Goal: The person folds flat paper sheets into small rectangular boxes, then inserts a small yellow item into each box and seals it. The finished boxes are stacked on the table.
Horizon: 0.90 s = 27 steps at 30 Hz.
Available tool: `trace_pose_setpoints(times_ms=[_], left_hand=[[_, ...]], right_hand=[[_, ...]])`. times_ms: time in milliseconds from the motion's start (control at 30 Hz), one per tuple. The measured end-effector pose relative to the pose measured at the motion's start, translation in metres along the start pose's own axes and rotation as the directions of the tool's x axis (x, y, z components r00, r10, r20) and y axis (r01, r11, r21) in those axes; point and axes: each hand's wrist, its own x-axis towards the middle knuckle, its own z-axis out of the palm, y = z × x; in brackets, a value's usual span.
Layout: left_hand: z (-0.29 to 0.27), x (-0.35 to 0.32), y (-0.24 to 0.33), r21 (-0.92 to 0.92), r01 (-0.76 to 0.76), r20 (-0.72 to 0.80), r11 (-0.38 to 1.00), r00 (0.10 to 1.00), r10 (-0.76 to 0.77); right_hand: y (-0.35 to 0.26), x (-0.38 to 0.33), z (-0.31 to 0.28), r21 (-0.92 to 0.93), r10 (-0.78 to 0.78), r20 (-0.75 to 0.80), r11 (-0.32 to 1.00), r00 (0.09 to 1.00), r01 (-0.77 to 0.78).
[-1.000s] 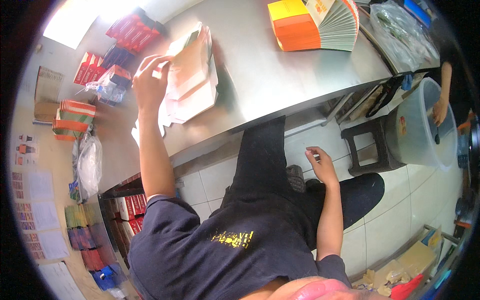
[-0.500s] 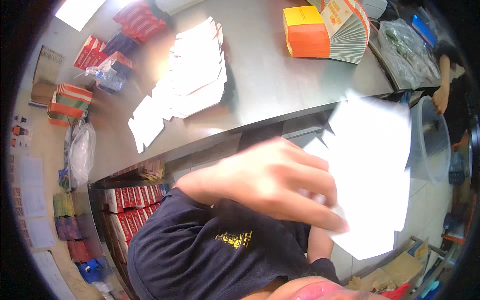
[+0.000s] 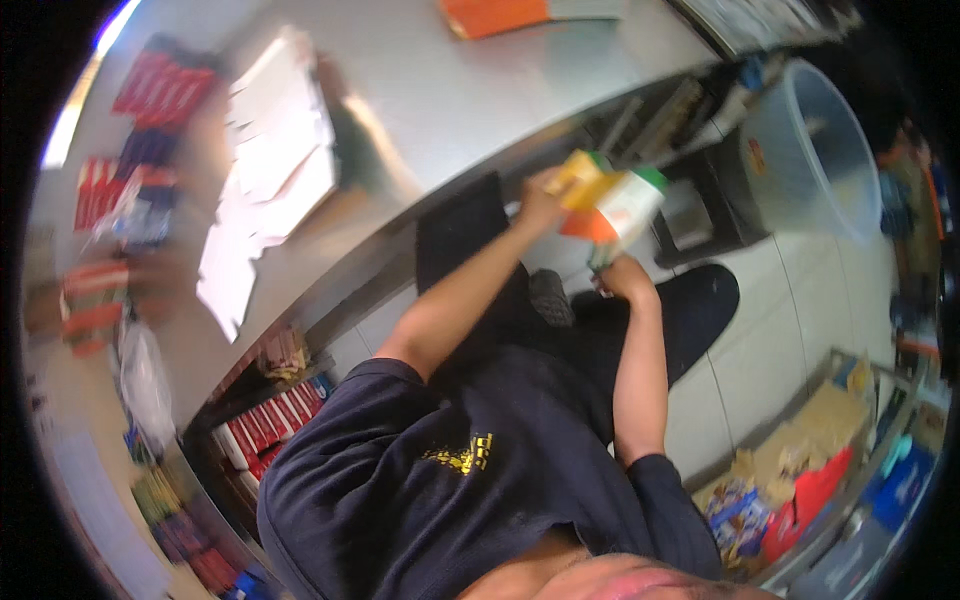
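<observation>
Beyond the table's front edge, over my lap, both my hands are at a small orange, white and green carton (image 3: 632, 205), blurred by motion. My left hand (image 3: 541, 203) closes on a yellow part at its left side; I cannot tell whether that yellow part is a second carton. Lower down, my right hand (image 3: 628, 278) grips the near end of the orange, white and green carton. Whether it is folded flat or opened up does not show. A fanned pile of white card pieces (image 3: 278, 130) lies on the table to the left.
The steel table (image 3: 400, 70) stretches across the top, with orange cartons (image 3: 510, 14) at its far side. A see-through tub (image 3: 815, 150) stands at the right. Red and white boxes (image 3: 270, 430) fill a shelf under the table. A rack with cardboard (image 3: 805, 430) is at lower right.
The large white pieces near my left hand no longer show; a coloured carton is between my hands. My left hand has moved farther away, and my right hand has come into sight. The view has shifted.
</observation>
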Motion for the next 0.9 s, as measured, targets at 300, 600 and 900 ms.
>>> trace_pose_setpoints(times_ms=[300,600,900], left_hand=[[-0.003,0.002,0.005,-0.390,0.313,-0.078,0.866,0.926,-0.370],[0.009,0.012,-0.039,-0.277,0.153,-0.173,0.949,0.963,-0.206],[0.001,0.001,0.005,-0.434,0.502,0.412,0.748,0.849,-0.331]], right_hand=[[-0.040,-0.037,-0.032,0.079,0.055,-0.830,0.997,0.554,0.019],[-0.081,-0.041,-0.024,-0.398,-0.521,-0.838,0.787,0.162,0.471],[-0.058,-0.004,-0.005,-0.372,-0.550,-0.692,0.827,0.469,0.421]])
